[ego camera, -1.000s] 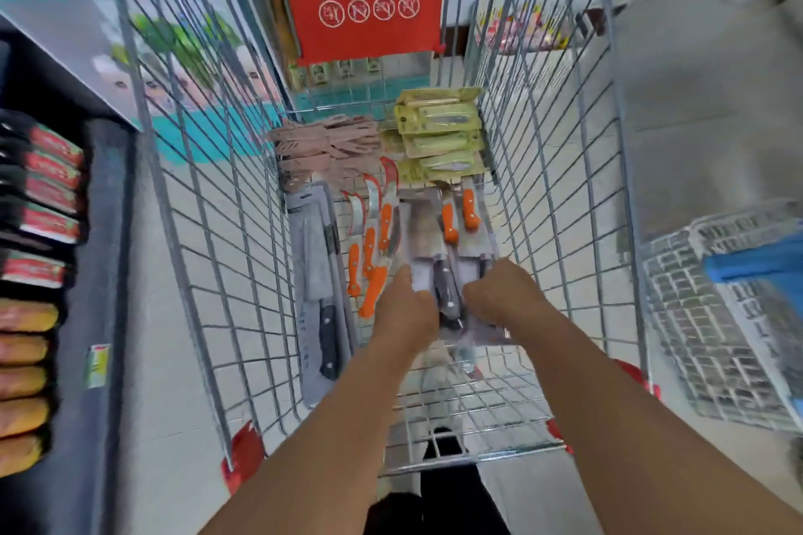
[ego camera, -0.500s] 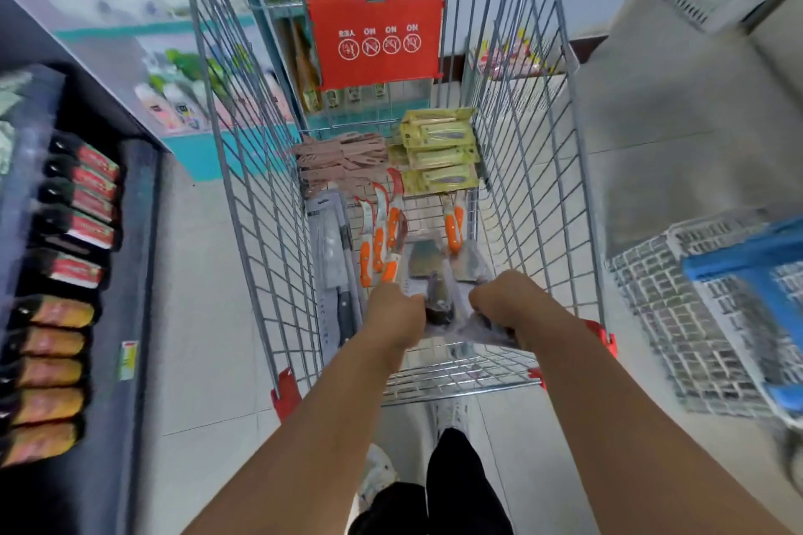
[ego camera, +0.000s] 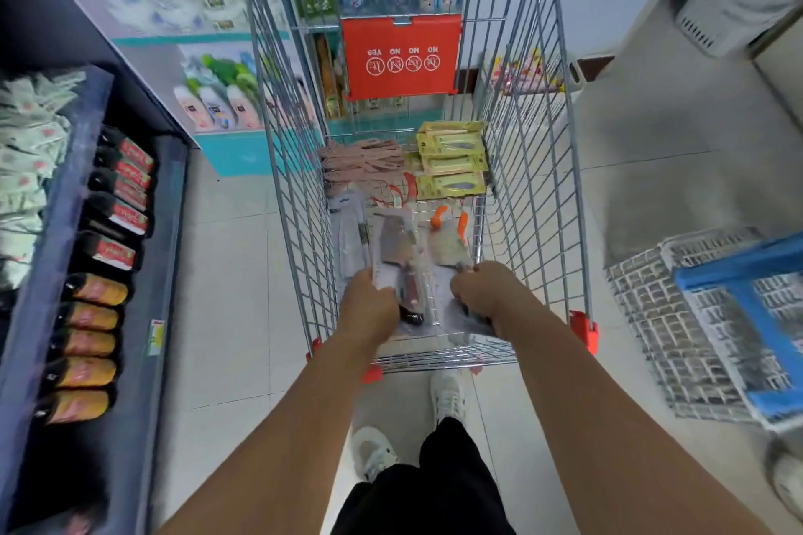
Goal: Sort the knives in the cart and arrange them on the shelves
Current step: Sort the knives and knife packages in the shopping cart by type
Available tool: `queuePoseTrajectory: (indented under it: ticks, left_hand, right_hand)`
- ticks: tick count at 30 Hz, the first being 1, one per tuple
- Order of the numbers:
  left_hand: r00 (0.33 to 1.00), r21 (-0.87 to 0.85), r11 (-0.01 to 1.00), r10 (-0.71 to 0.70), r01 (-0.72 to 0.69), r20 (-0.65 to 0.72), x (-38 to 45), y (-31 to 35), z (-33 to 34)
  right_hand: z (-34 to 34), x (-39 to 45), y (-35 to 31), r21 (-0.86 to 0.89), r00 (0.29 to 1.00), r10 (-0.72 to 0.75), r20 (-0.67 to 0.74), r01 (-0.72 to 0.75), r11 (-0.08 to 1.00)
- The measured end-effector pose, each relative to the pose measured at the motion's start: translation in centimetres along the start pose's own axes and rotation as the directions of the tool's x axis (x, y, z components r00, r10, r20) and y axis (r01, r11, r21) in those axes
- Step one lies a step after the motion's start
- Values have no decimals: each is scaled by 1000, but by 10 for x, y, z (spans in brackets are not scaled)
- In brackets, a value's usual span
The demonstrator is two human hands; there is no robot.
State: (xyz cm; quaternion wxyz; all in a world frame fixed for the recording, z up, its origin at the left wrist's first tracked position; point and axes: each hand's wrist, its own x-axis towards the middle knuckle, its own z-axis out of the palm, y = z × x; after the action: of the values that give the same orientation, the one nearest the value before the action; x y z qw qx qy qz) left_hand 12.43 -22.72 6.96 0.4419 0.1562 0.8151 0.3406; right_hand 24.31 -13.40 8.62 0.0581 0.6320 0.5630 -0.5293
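Looking down from head height into a wire shopping cart (ego camera: 539,169), two bare arms reach over its near end. Left hand (ego camera: 369,308) grips the lower edge of a clear-packaged cleaver (ego camera: 397,256), fingers curled under the pack, its dark handle just beside the knuckles. Right hand (ego camera: 482,295) is curled round a second packaged cleaver (ego camera: 447,250), which points away from the wrist. Both packs are raised above the cart floor. Beneath and beyond them lie orange-handled knives (ego camera: 452,219), a grey boxed knife (ego camera: 347,230) along the left wall, pink packs (ego camera: 360,161) and yellow knife packs (ego camera: 452,163) at the far end. A red sign (ego camera: 402,56) hangs on the cart's front. Shelves (ego camera: 108,248) of dark packets stand at left; a wire basket (ego camera: 678,330) sits at right.
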Motion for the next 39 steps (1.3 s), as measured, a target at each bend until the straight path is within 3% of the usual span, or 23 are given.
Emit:
queuePoseTrajectory:
  ticks: [8,13,22,25,29,32,36,37,39]
  left_hand:
    - [988,172,985,13,14,-152,15,-4,-11]
    - [981,182,981,-26,61,-191,40,-9,0]
    - [946,171,960,-168,221,-277,93,-26,13]
    - [944,319,908,-188,273,-271,102,-31,17]
    - [937,574,741,-297,347,-184,111,-30,23]
    - [968,654,714,-160,249,-194,128,-30,28]
    - [995,493,870,63,-20,-72,150,-30,32]
    - [996,503,862,85,-62,-24,158,-34,32]
    - [995,698,711,34,-87,90,169,-44,31]
  right_hand:
    - [20,12,-13,289,989,-84,123,45,956]
    - [42,42,-17,218,977,-174,125,144,965]
    - [79,117,-12,157,913,-225,340,181,971]
    - [97,135,-11,147,892,-204,404,156,977]
    - [113,149,-2,186,873,-228,432,161,969]
    - [117,153,3,52,837,-299,457,311,949]
    - [115,160,3,30,761,-349,547,399,917]
    - [112,163,1,67,744,-349,569,381,922]
    - [108,172,-1,72,739,-387,552,420,905]
